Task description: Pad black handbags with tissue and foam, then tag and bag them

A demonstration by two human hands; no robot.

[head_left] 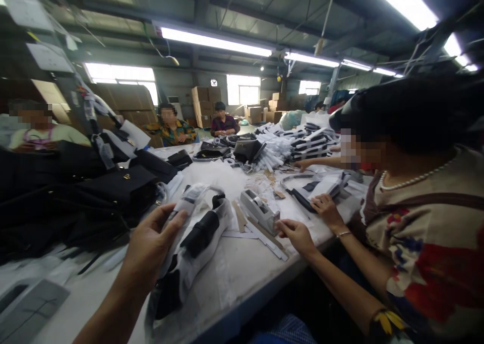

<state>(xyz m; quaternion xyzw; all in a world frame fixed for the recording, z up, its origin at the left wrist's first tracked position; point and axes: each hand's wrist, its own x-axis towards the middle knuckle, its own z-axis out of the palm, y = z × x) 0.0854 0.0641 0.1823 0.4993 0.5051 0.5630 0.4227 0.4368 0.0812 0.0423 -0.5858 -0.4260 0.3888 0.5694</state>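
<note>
My left hand (153,238) is closed, with thumb and fingers pinching a bag strap (189,198) in white, partly clear wrapping. The strap loops over to a black piece of the bag (200,233), partly covered in white wrapping, lying on the table in front of me. My right hand (298,235) pinches at the front end of a grey tape dispenser (259,208), right where the tape comes off. The tape between the fingertips barely shows. Under and beside the dispenser lie strips of brown and white card (266,243).
Black bags (117,183) pile up on the left. White-wrapped straps (272,147) heap up farther back. A co-worker's hand (327,210) rests on a wrapped bag at right. Other people sit across the table (242,293). A grey box-like object (34,308) stands at lower left.
</note>
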